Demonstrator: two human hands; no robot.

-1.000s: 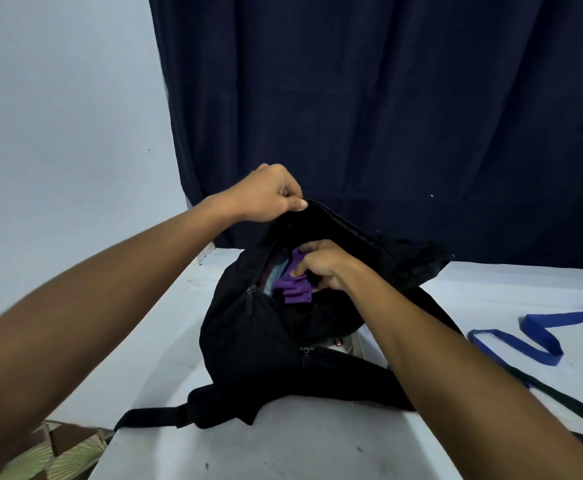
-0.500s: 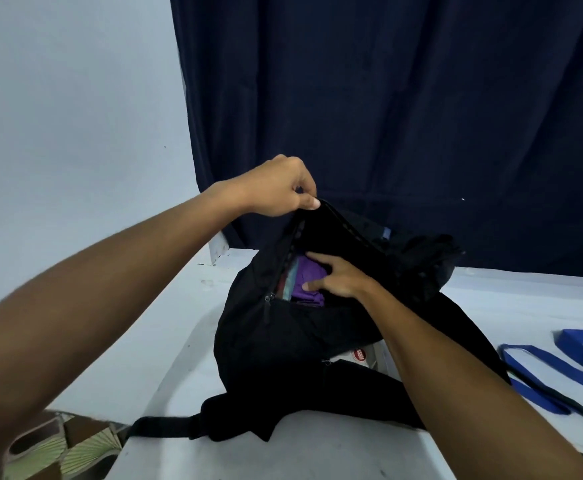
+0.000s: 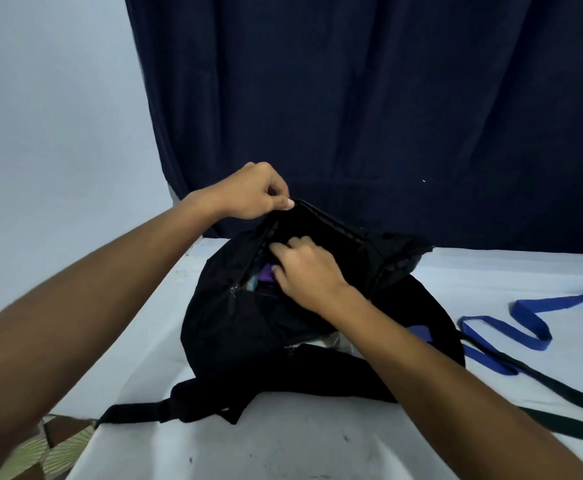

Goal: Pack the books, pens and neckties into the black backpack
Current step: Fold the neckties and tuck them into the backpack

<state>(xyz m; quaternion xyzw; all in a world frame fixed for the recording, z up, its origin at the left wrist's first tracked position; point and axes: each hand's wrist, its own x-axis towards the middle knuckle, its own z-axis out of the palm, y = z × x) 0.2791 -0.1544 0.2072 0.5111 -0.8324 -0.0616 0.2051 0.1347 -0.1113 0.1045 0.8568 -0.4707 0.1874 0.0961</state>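
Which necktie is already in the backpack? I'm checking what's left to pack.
The purple necktie, tucked inside the black backpack; the blue necktie lies outside on the table.

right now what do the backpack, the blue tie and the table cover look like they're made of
Backpack: soft matte black woven fabric, probably nylon or polyester; it slumps and folds where the left hand lifts its rim.
Blue tie: thin flat cloth with a slight sheen, maybe satin-like polyester; it lies in loose bends.
Table cover: smooth white sheet, cloth or plastic, hard to tell; faintly smudged.

Both forearms are bare to the frame edge, no sleeves; left hand (image 3: 253,192) and right hand (image 3: 305,271) ungloved
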